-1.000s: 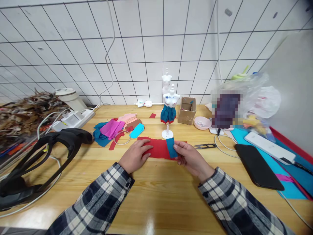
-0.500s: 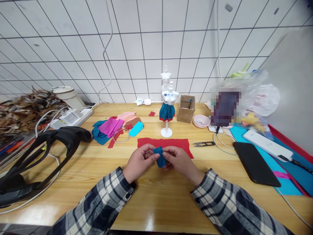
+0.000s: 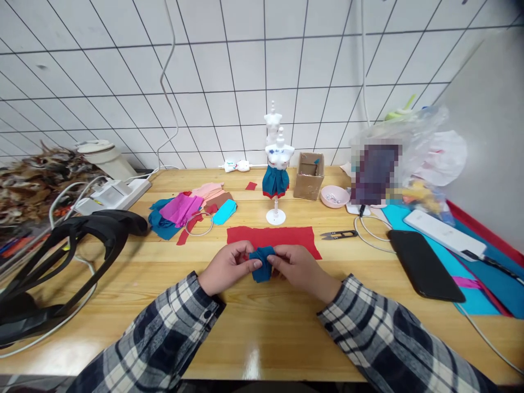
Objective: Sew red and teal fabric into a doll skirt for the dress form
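Teal cloth (image 3: 262,271) at lower centre of frame, bunched; left hand (image 3: 228,266) and right hand (image 3: 302,267), fingers pinched on it. Looks part-worked, not finished. Red cloth (image 3: 272,236), frame centre, lies flat. Skirt (image 3: 275,181) already on mannequin (image 3: 279,157), above centre.

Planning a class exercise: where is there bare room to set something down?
Bare tabletop lies between left sleeve and right sleeve, nearer than the blue cloth, and between left sleeve and black frame. Crowded: around the phone and the fabric pile.
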Demonstrator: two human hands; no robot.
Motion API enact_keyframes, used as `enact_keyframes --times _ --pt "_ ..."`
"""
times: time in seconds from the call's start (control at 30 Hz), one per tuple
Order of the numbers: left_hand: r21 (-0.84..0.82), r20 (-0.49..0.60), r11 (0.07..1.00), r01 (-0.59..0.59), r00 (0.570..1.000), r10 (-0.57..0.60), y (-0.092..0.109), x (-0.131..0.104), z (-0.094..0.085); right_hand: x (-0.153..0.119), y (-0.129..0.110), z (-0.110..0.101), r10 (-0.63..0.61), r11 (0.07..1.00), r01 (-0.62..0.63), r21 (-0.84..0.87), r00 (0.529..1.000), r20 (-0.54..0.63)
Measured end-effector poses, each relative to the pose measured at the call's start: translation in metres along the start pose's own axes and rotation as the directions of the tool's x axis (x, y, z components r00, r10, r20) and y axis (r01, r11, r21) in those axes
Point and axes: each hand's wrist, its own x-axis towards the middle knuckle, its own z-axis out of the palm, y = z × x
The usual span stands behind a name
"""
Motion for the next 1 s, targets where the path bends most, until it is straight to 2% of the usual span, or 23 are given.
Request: enact_keyframes --times 0.13,0.23,0.33,0.43,0.5,0.6,0.73,0.87,1.0 --pt "-0.128 -0.084 0.991 0.033 0.996 -0.044 -0.001 0.003 -0.005 0.000 -0.001 -0.003 0.082 0.987 -0.079 0.137 0.997 -0.013" --pt "-0.272 -0.037 0.961 0.046 0.998 -0.058 -0.001 0.001 -0.003 -0.002 -0.003 0.001 0.012 0.999 -0.010 0.034 0.999 -0.038" --pt "-0.206 0.009 0.978 0.016 1.000 -0.014 0.001 -0.001 0.002 -0.005 -0.006 0.005 -0.077 0.993 0.076 -0.089 0.997 -0.006" --pt "-0.077 -0.051 0.995 0.059 0.997 -0.063 0.003 -0.001 0.001 -0.006 -0.005 0.004 -0.105 0.990 0.104 -0.099 0.994 -0.012" --pt "-0.058 -0.091 0.996 0.066 0.993 -0.071 0.004 0.001 -0.004 -0.005 -0.004 0.000 -0.070 0.997 0.069 -0.033 0.997 -0.035" --pt "-0.039 -0.096 0.997 0.060 0.993 -0.064 0.004 0.004 -0.017 -0.002 -0.003 -0.006 0.018 0.995 -0.012 0.100 0.998 -0.062" --pt "-0.062 -0.124 0.997 0.044 0.991 -0.052 0.006 0.005 -0.030 0.000 -0.004 -0.012 0.104 0.972 -0.090 0.217 0.993 -0.054" --pt "-0.074 -0.175 0.997 0.030 0.984 -0.043 0.007 0.004 -0.033 0.000 -0.006 -0.015 0.140 0.935 -0.134 0.329 0.990 0.005" --pt "-0.077 -0.193 0.997 0.030 0.980 -0.044 0.007 0.004 -0.033 -0.002 -0.009 -0.018 0.125 0.914 -0.129 0.384 0.992 0.036"
